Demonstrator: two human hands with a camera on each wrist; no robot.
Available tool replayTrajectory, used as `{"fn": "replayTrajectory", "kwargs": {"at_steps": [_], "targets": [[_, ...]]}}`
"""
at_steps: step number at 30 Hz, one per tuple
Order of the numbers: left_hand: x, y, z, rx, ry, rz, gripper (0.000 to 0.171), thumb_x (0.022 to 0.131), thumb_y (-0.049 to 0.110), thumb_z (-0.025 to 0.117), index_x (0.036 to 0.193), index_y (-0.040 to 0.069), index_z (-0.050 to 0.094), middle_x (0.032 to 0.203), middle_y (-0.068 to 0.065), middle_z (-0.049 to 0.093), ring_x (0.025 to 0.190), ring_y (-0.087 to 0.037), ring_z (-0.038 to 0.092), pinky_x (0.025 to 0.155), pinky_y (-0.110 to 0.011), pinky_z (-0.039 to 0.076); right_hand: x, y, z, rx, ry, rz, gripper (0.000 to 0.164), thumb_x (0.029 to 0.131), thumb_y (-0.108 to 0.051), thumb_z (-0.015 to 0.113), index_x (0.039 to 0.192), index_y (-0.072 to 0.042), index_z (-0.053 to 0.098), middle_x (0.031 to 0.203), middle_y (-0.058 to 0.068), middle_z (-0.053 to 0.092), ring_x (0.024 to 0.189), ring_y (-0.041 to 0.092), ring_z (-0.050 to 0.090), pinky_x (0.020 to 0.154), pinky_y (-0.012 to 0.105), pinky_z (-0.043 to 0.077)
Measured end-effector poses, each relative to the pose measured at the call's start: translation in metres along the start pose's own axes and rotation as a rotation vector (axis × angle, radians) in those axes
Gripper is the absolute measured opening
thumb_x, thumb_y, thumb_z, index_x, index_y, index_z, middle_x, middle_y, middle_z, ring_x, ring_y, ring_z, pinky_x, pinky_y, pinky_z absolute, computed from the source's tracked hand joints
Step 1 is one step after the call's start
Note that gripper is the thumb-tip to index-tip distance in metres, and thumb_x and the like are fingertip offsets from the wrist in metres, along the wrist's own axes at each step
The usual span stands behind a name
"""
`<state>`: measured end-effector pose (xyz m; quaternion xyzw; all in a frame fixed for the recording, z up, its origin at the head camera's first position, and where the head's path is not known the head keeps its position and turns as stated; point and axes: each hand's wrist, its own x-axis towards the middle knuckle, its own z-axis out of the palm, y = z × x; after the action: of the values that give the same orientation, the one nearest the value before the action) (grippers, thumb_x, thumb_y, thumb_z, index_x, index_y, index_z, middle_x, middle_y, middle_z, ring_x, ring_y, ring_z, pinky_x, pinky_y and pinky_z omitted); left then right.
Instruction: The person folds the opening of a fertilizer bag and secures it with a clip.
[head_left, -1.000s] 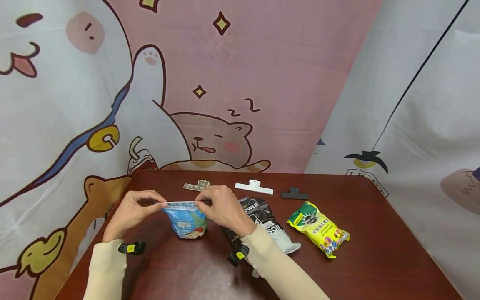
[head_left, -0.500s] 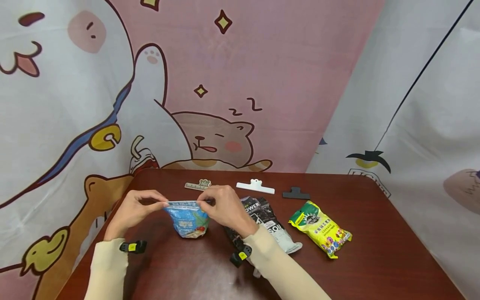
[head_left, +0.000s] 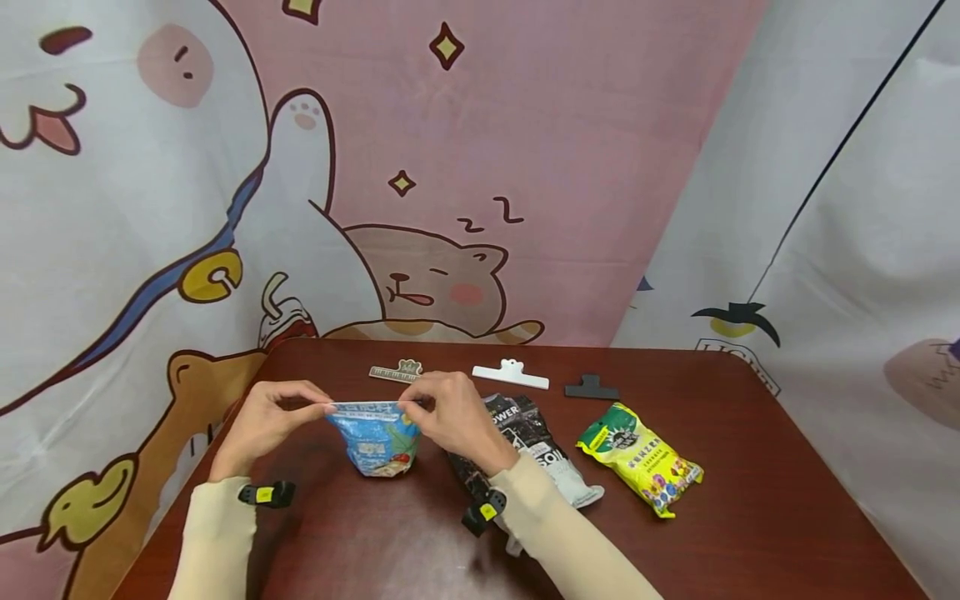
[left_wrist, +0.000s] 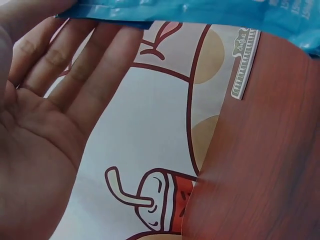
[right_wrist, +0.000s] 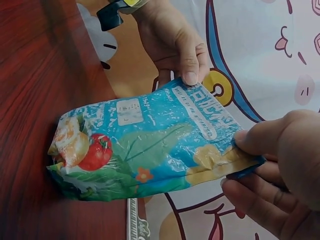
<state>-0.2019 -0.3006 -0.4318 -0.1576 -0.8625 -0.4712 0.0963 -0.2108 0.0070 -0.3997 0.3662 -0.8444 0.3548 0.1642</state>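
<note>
A blue plastic bag (head_left: 375, 442) printed with vegetables stands upright on the table, its top edge pulled flat between two hands. My left hand (head_left: 273, 421) pinches the top left corner between thumb and fingers. At the top right corner, my right hand (head_left: 457, 417) pinches the edge likewise. In the right wrist view the bag (right_wrist: 135, 130) shows a tomato and green leaves, with the right thumb on its front and fingers behind. The left wrist view has the left hand (left_wrist: 55, 95) with fingers extended up behind the bag's blue edge (left_wrist: 200, 12).
A black-and-white soil bag (head_left: 551, 467) lies partly under the right forearm. Right of it is a yellow-green bag (head_left: 637, 454). Along the back of the brown table (head_left: 750, 467) lie a patterned clip (head_left: 393, 370), a white clip (head_left: 510, 374) and a black clip (head_left: 591, 387).
My right hand has slid slightly to the right along the bag's top edge, uncovering a little more of it. The left hand keeps its pinch, and the bag stays in place.
</note>
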Motion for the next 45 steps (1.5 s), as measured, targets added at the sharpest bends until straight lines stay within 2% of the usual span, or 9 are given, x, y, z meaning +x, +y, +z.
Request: {"fn": "replayTrajectory", "kwargs": {"at_steps": [9, 16, 21, 27, 30, 36, 40, 45], "targets": [[-0.001, -0.006, -0.002, -0.075, -0.025, -0.038, 0.009, 0.091, 0.018, 0.08, 0.096, 0.011, 0.08, 0.098, -0.002, 0.076, 0.092, -0.014, 0.069, 0.078, -0.027, 0.058, -0.001, 0.006, -0.001, 0.048, -0.003, 0.007, 0.007, 0.095, -0.022, 0.075, 0.094, -0.018, 0.081, 0.089, -0.007, 0.077, 0.075, 0.0, 0.064, 0.069, 0.026, 0.058], [-0.002, -0.009, -0.005, -0.082, -0.002, -0.029, 0.009, 0.09, 0.016, 0.081, 0.097, 0.011, 0.08, 0.098, -0.003, 0.076, 0.091, -0.013, 0.069, 0.077, -0.025, 0.058, -0.003, 0.006, -0.005, 0.035, 0.012, 0.009, 0.008, 0.096, -0.022, 0.074, 0.094, -0.018, 0.081, 0.087, -0.006, 0.076, 0.069, -0.002, 0.06, 0.064, 0.013, 0.048], [-0.002, -0.008, -0.005, -0.083, 0.008, -0.022, 0.008, 0.089, 0.017, 0.081, 0.094, 0.011, 0.081, 0.095, -0.005, 0.077, 0.09, -0.014, 0.069, 0.077, -0.026, 0.057, -0.003, 0.006, -0.005, 0.028, 0.019, 0.018, 0.008, 0.095, -0.023, 0.075, 0.093, -0.018, 0.082, 0.087, -0.006, 0.077, 0.064, -0.002, 0.057, 0.061, 0.014, 0.047], [-0.002, -0.007, -0.004, -0.079, 0.016, -0.037, 0.009, 0.09, 0.018, 0.081, 0.095, 0.011, 0.081, 0.094, -0.003, 0.077, 0.087, -0.014, 0.068, 0.074, -0.027, 0.057, -0.004, 0.007, -0.007, 0.087, -0.021, 0.058, 0.007, 0.096, -0.021, 0.075, 0.094, -0.017, 0.081, 0.089, -0.006, 0.077, 0.07, -0.001, 0.063, 0.065, 0.015, 0.052], [-0.002, -0.009, -0.003, -0.08, 0.021, -0.043, 0.011, 0.091, 0.018, 0.08, 0.099, 0.011, 0.08, 0.094, -0.002, 0.077, 0.085, -0.014, 0.069, 0.074, -0.027, 0.057, -0.007, 0.009, -0.007, 0.106, -0.014, 0.069, 0.007, 0.095, -0.021, 0.075, 0.094, -0.017, 0.08, 0.088, -0.006, 0.077, 0.07, 0.001, 0.065, 0.065, 0.015, 0.052], [-0.001, -0.01, 0.0, -0.078, 0.043, -0.073, 0.014, 0.092, 0.022, 0.079, 0.1, 0.01, 0.079, 0.092, 0.003, 0.077, 0.082, -0.013, 0.066, 0.073, -0.03, 0.056, -0.01, 0.01, -0.008, 0.131, 0.021, 0.064, 0.008, 0.095, -0.019, 0.075, 0.09, -0.016, 0.081, 0.083, -0.004, 0.077, 0.056, 0.0, 0.054, 0.055, 0.016, 0.043], [-0.001, -0.011, 0.002, -0.104, 0.049, -0.084, 0.015, 0.092, 0.021, 0.078, 0.1, 0.008, 0.079, 0.09, 0.003, 0.076, 0.081, -0.016, 0.067, 0.073, -0.029, 0.056, -0.009, 0.011, -0.01, 0.158, -0.013, 0.065, 0.008, 0.095, -0.018, 0.075, 0.091, -0.016, 0.081, 0.082, -0.003, 0.076, 0.059, -0.001, 0.058, 0.057, 0.017, 0.048], [0.0, -0.012, 0.002, -0.127, 0.04, -0.096, 0.018, 0.093, 0.022, 0.078, 0.102, 0.006, 0.078, 0.091, 0.002, 0.076, 0.082, -0.022, 0.071, 0.076, -0.029, 0.057, -0.006, 0.013, -0.013, 0.206, -0.091, 0.103, 0.01, 0.098, -0.023, 0.071, 0.094, -0.018, 0.079, 0.083, -0.006, 0.075, 0.068, 0.009, 0.065, 0.063, 0.02, 0.052]]}}
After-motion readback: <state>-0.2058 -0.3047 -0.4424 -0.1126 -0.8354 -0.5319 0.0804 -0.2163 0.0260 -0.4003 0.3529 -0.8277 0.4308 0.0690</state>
